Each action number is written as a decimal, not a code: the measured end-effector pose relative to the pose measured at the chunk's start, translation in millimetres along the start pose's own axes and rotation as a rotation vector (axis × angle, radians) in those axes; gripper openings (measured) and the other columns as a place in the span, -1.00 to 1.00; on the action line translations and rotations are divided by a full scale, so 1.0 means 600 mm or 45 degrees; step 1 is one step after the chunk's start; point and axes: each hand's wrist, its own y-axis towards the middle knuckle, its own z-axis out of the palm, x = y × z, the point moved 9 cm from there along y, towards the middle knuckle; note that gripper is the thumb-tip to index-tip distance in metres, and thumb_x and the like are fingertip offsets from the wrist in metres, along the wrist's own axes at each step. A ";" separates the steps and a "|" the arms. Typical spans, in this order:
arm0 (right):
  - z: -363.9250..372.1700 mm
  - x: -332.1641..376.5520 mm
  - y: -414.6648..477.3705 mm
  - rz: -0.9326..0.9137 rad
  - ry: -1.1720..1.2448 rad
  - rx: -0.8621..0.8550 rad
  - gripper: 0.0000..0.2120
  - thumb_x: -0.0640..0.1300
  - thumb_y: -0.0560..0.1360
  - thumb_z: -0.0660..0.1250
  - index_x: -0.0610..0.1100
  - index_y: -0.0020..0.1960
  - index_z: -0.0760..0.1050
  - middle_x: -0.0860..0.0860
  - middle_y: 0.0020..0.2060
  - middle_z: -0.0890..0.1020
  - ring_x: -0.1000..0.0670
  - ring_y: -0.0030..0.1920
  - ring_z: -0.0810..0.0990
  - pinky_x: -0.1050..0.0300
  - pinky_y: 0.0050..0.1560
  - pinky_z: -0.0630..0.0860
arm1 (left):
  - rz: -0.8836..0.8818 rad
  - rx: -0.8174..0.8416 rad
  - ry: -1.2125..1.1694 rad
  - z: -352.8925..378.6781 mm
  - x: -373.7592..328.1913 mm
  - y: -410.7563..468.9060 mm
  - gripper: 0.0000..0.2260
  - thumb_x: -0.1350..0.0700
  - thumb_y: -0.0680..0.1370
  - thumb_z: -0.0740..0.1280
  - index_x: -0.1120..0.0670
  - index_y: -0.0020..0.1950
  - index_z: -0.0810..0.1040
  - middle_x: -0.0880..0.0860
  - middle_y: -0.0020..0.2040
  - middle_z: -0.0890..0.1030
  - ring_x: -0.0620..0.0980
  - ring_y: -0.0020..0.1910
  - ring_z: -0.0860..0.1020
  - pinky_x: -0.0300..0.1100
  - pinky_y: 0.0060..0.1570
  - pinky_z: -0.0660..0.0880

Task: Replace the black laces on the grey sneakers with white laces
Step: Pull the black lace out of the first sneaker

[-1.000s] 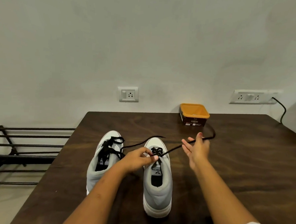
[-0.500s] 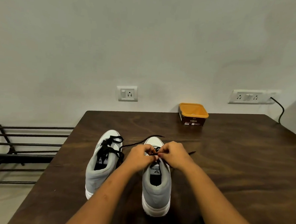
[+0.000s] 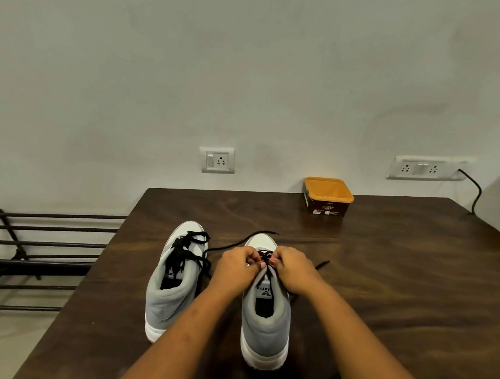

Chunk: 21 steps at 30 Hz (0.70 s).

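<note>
Two grey sneakers with white soles stand side by side on the dark wooden table [image 3: 383, 283], toes pointing away from me. The left sneaker [image 3: 174, 281] keeps its black lace [image 3: 189, 248] threaded and loose. Over the front eyelets of the right sneaker [image 3: 265, 320], my left hand [image 3: 236, 268] and my right hand [image 3: 292, 271] meet, both pinching its black lace [image 3: 265, 256]. Loose lace ends trail onto the table to the left [image 3: 234, 243] and to the right [image 3: 321, 264]. No white laces show.
An orange tub with a dark label [image 3: 328, 195] stands at the table's back edge by the wall. A black metal rack [image 3: 37, 253] sits left of the table. A black cable [image 3: 474, 192] hangs from the right wall socket.
My right hand, which was out to the right pulling the lace end, has come back to the right sneaker's front eyelets and now pinches the lace beside my left hand.
</note>
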 end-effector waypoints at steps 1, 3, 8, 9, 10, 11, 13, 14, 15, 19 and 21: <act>0.000 -0.002 0.000 0.009 0.031 -0.001 -0.83 -0.11 0.62 0.14 -0.14 0.03 0.49 -0.11 0.09 0.55 -0.14 0.11 0.51 0.05 0.03 0.40 | 0.015 -0.014 0.036 -0.001 -0.004 -0.001 -0.95 0.06 0.47 0.40 -0.02 -0.18 0.58 -0.03 -0.24 0.60 -0.03 -0.24 0.55 -0.13 -0.10 0.53; 0.001 -0.006 0.001 0.013 0.103 -0.004 -0.86 -0.12 0.61 0.16 -0.11 -0.03 0.48 -0.12 0.05 0.57 -0.13 0.08 0.51 0.06 0.00 0.40 | 0.063 -0.039 0.102 -0.002 -0.015 -0.002 -0.98 0.07 0.47 0.37 -0.02 -0.15 0.59 -0.02 -0.18 0.64 -0.03 -0.18 0.58 -0.13 -0.09 0.54; 0.007 -0.016 0.004 0.043 0.375 -0.013 -0.87 -0.16 0.61 0.20 -0.12 -0.12 0.43 -0.07 -0.13 0.54 -0.01 -0.08 0.47 0.16 -0.14 0.32 | 0.016 -0.011 0.119 0.017 -0.018 -0.003 -0.93 0.15 0.49 0.27 0.04 -0.18 0.51 0.01 -0.22 0.58 0.04 -0.20 0.53 -0.11 -0.16 0.45; 0.009 -0.017 0.003 0.059 0.408 -0.010 -0.87 -0.16 0.61 0.20 -0.13 -0.10 0.45 -0.07 -0.13 0.54 0.00 -0.08 0.46 0.19 -0.17 0.28 | -0.030 0.029 0.017 0.024 -0.013 -0.004 -0.90 0.19 0.51 0.25 0.06 -0.20 0.48 0.02 -0.27 0.54 0.04 -0.24 0.49 -0.11 -0.18 0.41; 0.010 -0.018 0.003 0.070 0.432 -0.009 -0.86 -0.16 0.61 0.19 -0.16 -0.06 0.48 -0.10 -0.10 0.55 0.01 -0.08 0.45 0.20 -0.18 0.26 | -0.092 0.080 -0.158 0.032 -0.007 -0.005 -0.85 0.23 0.53 0.22 0.06 -0.22 0.44 0.02 -0.31 0.48 0.02 -0.26 0.43 -0.13 -0.19 0.38; 0.012 -0.018 0.003 0.084 0.448 -0.004 -0.84 -0.16 0.62 0.17 -0.19 -0.02 0.49 -0.12 -0.07 0.56 0.02 -0.07 0.44 0.21 -0.20 0.25 | -0.165 0.127 -0.378 0.038 -0.002 -0.009 -0.81 0.28 0.55 0.19 0.07 -0.23 0.42 0.04 -0.31 0.45 0.00 -0.27 0.40 -0.14 -0.20 0.36; 0.019 -0.024 0.002 0.135 0.491 0.018 -0.84 -0.18 0.63 0.13 -0.18 -0.02 0.46 -0.11 -0.07 0.53 0.01 -0.06 0.43 0.20 -0.22 0.23 | -0.285 0.213 -0.728 0.049 0.003 -0.017 -0.77 0.34 0.58 0.12 0.09 -0.20 0.42 0.07 -0.29 0.45 -0.03 -0.28 0.40 -0.20 -0.22 0.37; 0.024 -0.029 0.003 0.175 0.526 0.028 -0.84 -0.18 0.64 0.11 -0.17 -0.03 0.43 -0.09 -0.08 0.51 0.00 -0.06 0.42 0.17 -0.24 0.24 | -0.308 0.252 -0.809 0.052 -0.001 -0.021 -0.76 0.35 0.59 0.09 0.11 -0.16 0.43 0.07 -0.28 0.47 -0.05 -0.28 0.42 -0.23 -0.24 0.39; 0.029 -0.035 0.002 0.220 0.571 0.034 -0.83 -0.18 0.64 0.09 -0.17 -0.05 0.42 -0.09 -0.09 0.49 -0.02 -0.08 0.42 0.13 -0.27 0.25 | -0.327 0.275 -0.877 0.053 -0.005 -0.026 -0.76 0.37 0.59 0.07 0.12 -0.13 0.45 0.07 -0.26 0.49 -0.06 -0.28 0.45 -0.26 -0.25 0.41; 0.039 -0.056 0.001 0.364 0.759 0.046 -0.69 -0.26 0.60 0.07 -0.16 -0.31 0.35 -0.09 -0.31 0.44 0.00 -0.33 0.38 0.16 -0.39 0.27 | -0.421 0.138 -1.238 0.025 -0.016 -0.029 -0.76 0.37 0.50 0.06 0.12 -0.17 0.44 0.07 -0.28 0.49 -0.03 -0.29 0.46 -0.25 -0.32 0.44; 0.042 -0.061 0.001 0.390 0.797 0.052 -0.65 -0.29 0.57 0.08 -0.15 -0.38 0.35 -0.08 -0.37 0.44 0.00 -0.37 0.38 0.17 -0.39 0.29 | -0.446 0.115 -1.430 0.004 -0.023 -0.027 -0.77 0.32 0.48 0.07 0.07 -0.21 0.44 0.05 -0.27 0.51 -0.02 -0.22 0.47 -0.10 -0.14 0.42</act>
